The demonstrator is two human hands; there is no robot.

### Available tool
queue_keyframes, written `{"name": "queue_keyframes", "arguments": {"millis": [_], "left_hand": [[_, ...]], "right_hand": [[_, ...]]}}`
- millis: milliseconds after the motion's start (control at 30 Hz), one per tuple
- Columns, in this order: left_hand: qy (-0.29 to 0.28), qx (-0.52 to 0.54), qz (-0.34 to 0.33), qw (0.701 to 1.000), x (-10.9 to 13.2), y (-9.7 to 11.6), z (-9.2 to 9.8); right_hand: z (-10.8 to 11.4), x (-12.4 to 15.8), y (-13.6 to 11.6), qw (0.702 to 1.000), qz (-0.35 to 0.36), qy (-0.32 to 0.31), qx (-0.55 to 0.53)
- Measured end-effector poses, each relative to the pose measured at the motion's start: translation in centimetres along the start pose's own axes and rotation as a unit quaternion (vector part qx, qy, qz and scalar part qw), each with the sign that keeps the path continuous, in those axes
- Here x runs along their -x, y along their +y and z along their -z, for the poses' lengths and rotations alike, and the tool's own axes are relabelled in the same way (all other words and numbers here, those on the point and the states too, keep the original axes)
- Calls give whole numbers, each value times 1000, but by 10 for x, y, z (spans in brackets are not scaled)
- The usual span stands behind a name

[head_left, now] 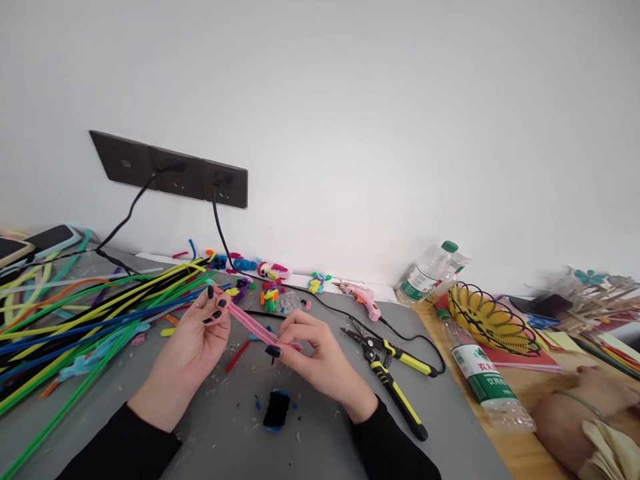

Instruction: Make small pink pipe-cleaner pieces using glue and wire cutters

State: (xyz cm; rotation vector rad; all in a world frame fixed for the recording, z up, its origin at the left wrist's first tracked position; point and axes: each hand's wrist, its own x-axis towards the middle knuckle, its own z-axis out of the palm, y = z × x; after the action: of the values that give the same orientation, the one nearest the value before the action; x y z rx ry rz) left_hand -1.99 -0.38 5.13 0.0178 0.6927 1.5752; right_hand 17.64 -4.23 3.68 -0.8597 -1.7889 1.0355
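Note:
A short bundle of pink pipe cleaners (254,325) stretches between my two hands, slanting down to the right above the grey mat. My left hand (187,347) pinches its upper left end between thumb and fingers. At the lower right end, my right hand (320,357) grips it with thumb and fingertips. Below the hands, a small black fuzzy piece with blue edges (277,409) lies on the mat among blue scraps. A red pipe cleaner piece (237,355) rests just under the bundle. To the right of my right hand lie yellow-and-black wire-cutting pliers (395,380), jaws apart.
Long colourful pipe cleaners (95,320) are heaped at left. Along the wall stand small fuzzy figures (270,295) and a pink glue gun (369,301) with its cord. At right are a plastic bottle (483,373), a yellow basket (485,317) and another person's arm (565,413).

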Motion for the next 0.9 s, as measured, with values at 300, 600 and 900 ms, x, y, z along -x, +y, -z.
{"name": "queue_keyframes", "arguments": {"millis": [300, 600, 900], "left_hand": [[-133, -179, -36, 974, 0, 2, 18], [-124, -187, -55, 973, 5, 4, 15], [-38, -64, -43, 996, 1, -1, 3]], "right_hand": [[-3, 6, 7, 999, -24, 11, 36], [0, 9, 14, 988, 33, -7, 152], [4, 4, 16, 979, 45, 27, 196]]}}
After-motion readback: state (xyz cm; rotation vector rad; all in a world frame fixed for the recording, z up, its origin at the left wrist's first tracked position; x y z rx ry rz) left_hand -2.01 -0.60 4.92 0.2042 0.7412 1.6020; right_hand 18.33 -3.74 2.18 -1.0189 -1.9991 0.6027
